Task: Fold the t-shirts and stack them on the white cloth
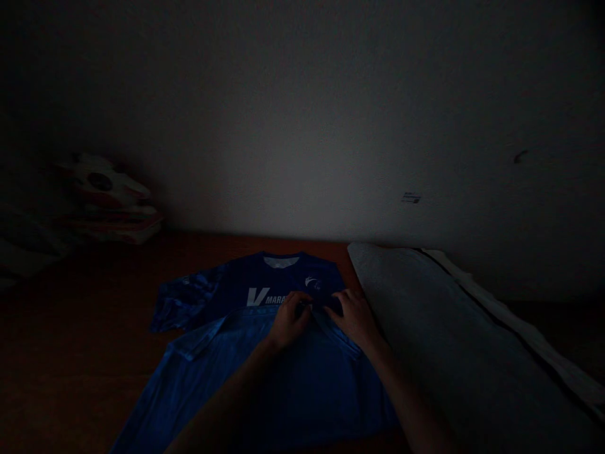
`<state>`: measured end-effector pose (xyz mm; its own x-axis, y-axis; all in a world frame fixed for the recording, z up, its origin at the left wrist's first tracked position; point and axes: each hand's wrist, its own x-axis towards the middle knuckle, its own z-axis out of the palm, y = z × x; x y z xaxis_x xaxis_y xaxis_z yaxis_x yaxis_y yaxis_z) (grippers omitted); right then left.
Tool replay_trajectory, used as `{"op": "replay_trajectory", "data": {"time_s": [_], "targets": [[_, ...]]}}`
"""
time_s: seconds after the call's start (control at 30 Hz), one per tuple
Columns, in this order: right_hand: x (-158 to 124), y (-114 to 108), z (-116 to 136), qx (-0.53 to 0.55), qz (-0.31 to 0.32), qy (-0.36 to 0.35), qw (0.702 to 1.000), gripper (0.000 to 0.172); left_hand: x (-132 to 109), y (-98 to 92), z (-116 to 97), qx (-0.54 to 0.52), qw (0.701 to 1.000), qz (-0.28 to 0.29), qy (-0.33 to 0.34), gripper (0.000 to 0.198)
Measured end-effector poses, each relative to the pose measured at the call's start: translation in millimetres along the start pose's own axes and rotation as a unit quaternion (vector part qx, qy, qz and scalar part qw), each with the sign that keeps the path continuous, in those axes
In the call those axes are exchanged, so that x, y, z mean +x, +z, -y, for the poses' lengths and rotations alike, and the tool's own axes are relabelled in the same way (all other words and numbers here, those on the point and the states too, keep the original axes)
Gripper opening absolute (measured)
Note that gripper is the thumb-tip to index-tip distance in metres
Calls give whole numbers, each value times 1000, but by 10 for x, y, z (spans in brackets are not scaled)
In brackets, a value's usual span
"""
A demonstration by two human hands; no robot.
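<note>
A blue sports T-shirt (241, 287) with white lettering and a small white emblem lies front up, its collar pointing away from me. Across its lower part spreads lighter blue fabric (293, 372) with a stitched hem that runs over the chest print. My left hand (290, 318) is closed on the hem near the middle of the shirt, covering part of the lettering. Just to its right, my right hand (354, 315) pinches the cloth below the emblem with bent fingers. The exact grip of the fingertips is hard to see in the dim light.
The shirt rests on a reddish-brown wooden surface (85, 340) against a pale wall (283, 126). A grey cloth (425, 328) with a dark edge lies along the right. At the far left sits a white and pink object (111, 195), too dark to make out.
</note>
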<state>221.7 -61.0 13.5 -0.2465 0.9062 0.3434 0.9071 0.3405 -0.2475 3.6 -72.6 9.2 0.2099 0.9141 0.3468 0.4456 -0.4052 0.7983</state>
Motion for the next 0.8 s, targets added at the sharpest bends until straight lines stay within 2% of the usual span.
{"op": "replay_trajectory", "data": {"time_s": [0.1, 0.2, 0.33, 0.4, 0.47, 0.53, 0.67, 0.73, 0.8], "targets": [[148, 46, 106, -6, 31, -8, 999, 31, -1, 0, -4, 5, 1000, 1, -4, 20], [105, 3, 114, 3, 13, -7, 1000, 30, -10, 6, -20, 40, 999, 19, 5, 23], [-249, -137, -16, 15, -35, -12, 999, 32, -25, 31, -66, 143, 988, 58, 16, 32], [-449, -188, -79, 15, -24, -32, 999, 33, -33, 45, -94, 191, 978, 81, 21, 37], [-590, -224, -106, 5, -7, -43, 999, 25, -42, 47, -124, 215, 972, 93, 28, 37], [-661, -271, -87, 3, 0, -44, 999, 15, -50, 23, -157, 212, 972, 94, 40, 35], [-714, -471, 47, 72, 20, -39, 996, 18, -32, -101, -243, 161, 977, 126, 53, 31], [-748, -578, 96, 136, 72, -26, 988, 26, 18, -153, -265, 141, 978, 155, 22, 23], [-779, -617, 85, 193, 99, 9, 976, 35, 101, -161, -244, 144, 978, 147, -22, 29]]}}
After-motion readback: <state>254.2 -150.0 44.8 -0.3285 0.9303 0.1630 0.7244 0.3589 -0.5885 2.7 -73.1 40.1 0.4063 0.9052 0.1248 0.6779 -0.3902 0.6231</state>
